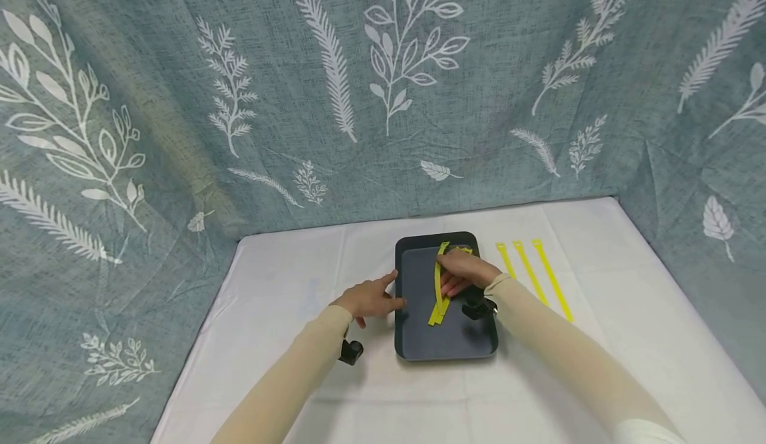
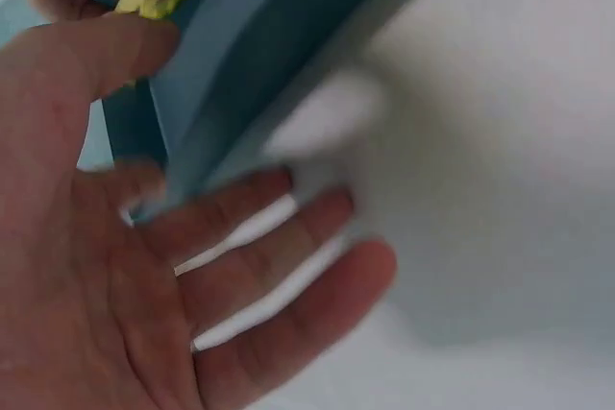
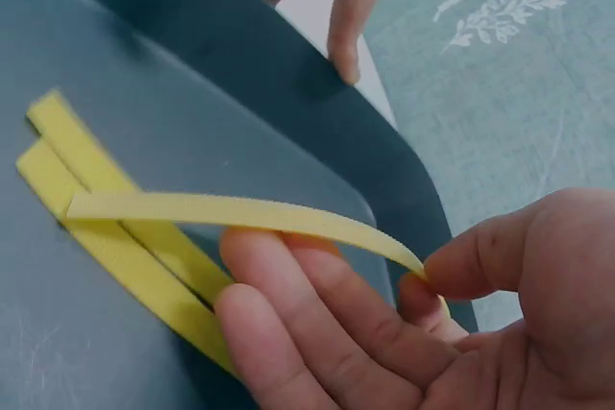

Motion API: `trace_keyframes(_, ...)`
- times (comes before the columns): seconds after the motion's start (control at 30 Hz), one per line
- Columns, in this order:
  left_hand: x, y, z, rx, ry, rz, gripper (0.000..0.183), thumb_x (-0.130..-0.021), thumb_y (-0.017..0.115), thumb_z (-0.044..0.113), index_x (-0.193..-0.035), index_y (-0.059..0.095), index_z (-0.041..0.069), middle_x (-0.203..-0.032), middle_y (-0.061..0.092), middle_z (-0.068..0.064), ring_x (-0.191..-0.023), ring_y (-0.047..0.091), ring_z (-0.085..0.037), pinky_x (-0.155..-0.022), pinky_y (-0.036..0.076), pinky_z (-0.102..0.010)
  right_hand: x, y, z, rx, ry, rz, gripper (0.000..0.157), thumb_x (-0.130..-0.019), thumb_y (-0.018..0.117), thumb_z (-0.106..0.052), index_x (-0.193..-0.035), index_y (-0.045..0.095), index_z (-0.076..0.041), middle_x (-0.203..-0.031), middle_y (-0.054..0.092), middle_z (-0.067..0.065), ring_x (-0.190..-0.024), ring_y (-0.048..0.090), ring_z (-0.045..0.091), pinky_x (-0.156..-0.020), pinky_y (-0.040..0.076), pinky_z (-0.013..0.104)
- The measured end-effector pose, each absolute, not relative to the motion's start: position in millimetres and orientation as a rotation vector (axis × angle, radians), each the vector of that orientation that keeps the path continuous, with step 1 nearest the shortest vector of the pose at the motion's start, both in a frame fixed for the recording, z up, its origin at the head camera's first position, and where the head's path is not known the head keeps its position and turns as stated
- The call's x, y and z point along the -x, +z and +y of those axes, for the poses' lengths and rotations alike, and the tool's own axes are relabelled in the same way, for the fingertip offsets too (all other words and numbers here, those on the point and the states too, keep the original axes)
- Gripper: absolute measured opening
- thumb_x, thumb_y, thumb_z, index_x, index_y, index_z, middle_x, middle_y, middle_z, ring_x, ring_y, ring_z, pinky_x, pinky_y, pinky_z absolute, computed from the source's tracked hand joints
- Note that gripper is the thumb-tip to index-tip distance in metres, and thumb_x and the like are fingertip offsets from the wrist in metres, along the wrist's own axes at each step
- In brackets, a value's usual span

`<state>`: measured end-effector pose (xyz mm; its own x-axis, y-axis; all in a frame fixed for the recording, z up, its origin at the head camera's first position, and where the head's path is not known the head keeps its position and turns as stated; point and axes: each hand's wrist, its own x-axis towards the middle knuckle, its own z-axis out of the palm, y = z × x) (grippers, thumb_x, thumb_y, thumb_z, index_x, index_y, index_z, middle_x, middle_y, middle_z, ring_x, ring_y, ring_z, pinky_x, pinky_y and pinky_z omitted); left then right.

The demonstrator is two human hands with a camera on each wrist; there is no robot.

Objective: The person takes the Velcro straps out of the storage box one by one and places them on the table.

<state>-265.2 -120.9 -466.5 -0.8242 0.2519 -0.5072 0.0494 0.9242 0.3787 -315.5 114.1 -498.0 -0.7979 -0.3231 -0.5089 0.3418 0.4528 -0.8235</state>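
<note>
A dark blue-grey rectangular tray (image 1: 419, 341) lies on the white cloth. Over it, my right hand (image 1: 469, 270) pinches one end of a yellow strap (image 3: 192, 206) between thumb and index finger; the strap bows toward the left, its far end just over two more yellow straps (image 3: 130, 256) lying side by side on the tray floor. My left hand (image 1: 369, 299) is at the tray's left side, thumb reaching over the rim and index finger at the edge. In the left wrist view its other fingers (image 2: 288, 319) are extended and spread outside the tray wall.
Right of the tray, three yellow straps (image 1: 552, 278) with looped heads lie roughly parallel on the white cloth (image 1: 287, 284). A blue-green curtain (image 1: 359, 165) with white leaf prints rises behind and at both sides. Each wrist carries a small black camera (image 1: 351, 351).
</note>
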Motion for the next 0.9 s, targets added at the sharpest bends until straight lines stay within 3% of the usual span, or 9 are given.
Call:
trace_keyframes(0.13,260.5,-472.1,-100.6,-0.243,0.240,2.645,0.097,-0.091,0.055,0.071,-0.160,0.027,0.009,-0.118,0.073,-0.015,-0.079,0.071,-0.025,-0.067,0.058,-0.040,314.4,-493.5,110.8,-0.022,-1.400,2.080,0.041,-0.106,0.040,-0.028,-0.111,0.064,0.005,-0.075,0.068,0.005,-0.057,0.068,0.010,-0.062,0.061,0.030)
trace_keyframes(0.23,256.6,-479.4,-87.5,-0.265,0.075,2.763,0.104,-0.089,0.053,0.077,-0.155,0.033,-0.001,-0.108,0.074,-0.016,-0.075,0.070,-0.026,-0.074,0.057,-0.040,314.4,-492.6,107.8,-0.028,-1.399,2.069,0.039,-0.106,0.041,-0.027,-0.106,0.065,0.003,-0.073,0.069,0.005,-0.057,0.068,0.011,-0.061,0.061,0.030)
trace_keyframes(0.43,251.5,-490.0,-73.1,-0.262,-0.105,2.915,0.114,-0.079,0.057,0.086,-0.149,0.040,-0.003,-0.102,0.074,-0.015,-0.069,0.069,-0.024,-0.072,0.058,-0.037,313.3,-495.2,105.2,0.000,-1.370,2.055,0.038,-0.105,0.041,-0.023,-0.102,0.068,0.003,-0.070,0.069,0.005,-0.056,0.068,0.011,-0.060,0.061,0.030)
trace_keyframes(0.67,243.5,-488.9,-61.8,-0.265,-0.311,2.972,0.129,-0.068,0.062,0.092,-0.151,0.040,-0.006,-0.090,0.074,-0.012,-0.053,0.062,-0.020,-0.053,0.055,-0.033,310.5,-496.1,104.2,0.003,-1.374,2.040,0.034,-0.105,0.041,-0.023,-0.104,0.065,0.002,-0.071,0.067,0.005,-0.055,0.066,0.011,-0.059,0.060,0.028)
trace_keyframes(0.9,241.5,-489.7,-58.6,-0.254,-0.412,2.965,0.123,-0.073,0.062,0.087,-0.152,0.039,-0.004,-0.086,0.072,-0.012,-0.047,0.059,-0.021,-0.044,0.052,-0.035,313.4,-494.6,100.1,0.062,-1.483,1.988,0.029,-0.105,0.042,-0.023,-0.103,0.061,-0.002,-0.075,0.068,0.004,-0.058,0.067,0.010,-0.062,0.060,0.028)
